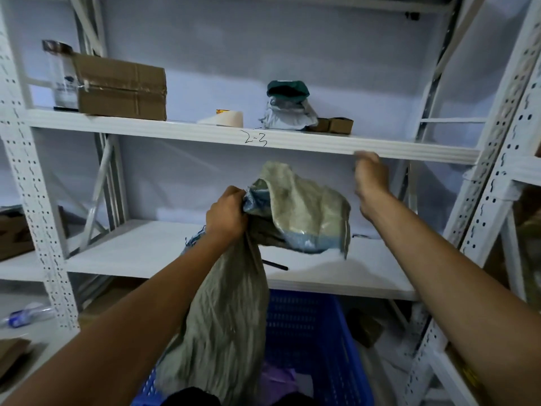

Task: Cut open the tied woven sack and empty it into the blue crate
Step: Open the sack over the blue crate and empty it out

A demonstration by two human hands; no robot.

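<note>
A crumpled grey-green woven sack (225,317) hangs over the blue crate (310,332). My left hand (227,213) grips it at mid-height, in front of the middle shelf. The sack's upper part (301,212) flops over to the right of that hand, showing a bluish inner band. My right hand (370,177) is raised to the right of the sack, just under the upper shelf's front edge; it is blurred and touches nothing that I can see. Purple and white items (281,379) lie inside the crate. A thin black object (275,265) rests on the middle shelf behind the sack.
White metal shelving surrounds me. The upper shelf (205,130) carries a cardboard box (120,89), a tape roll (225,118), stacked grey and green parcels (289,106) and small brown boxes (336,126). A plastic bottle (26,313) lies low at left.
</note>
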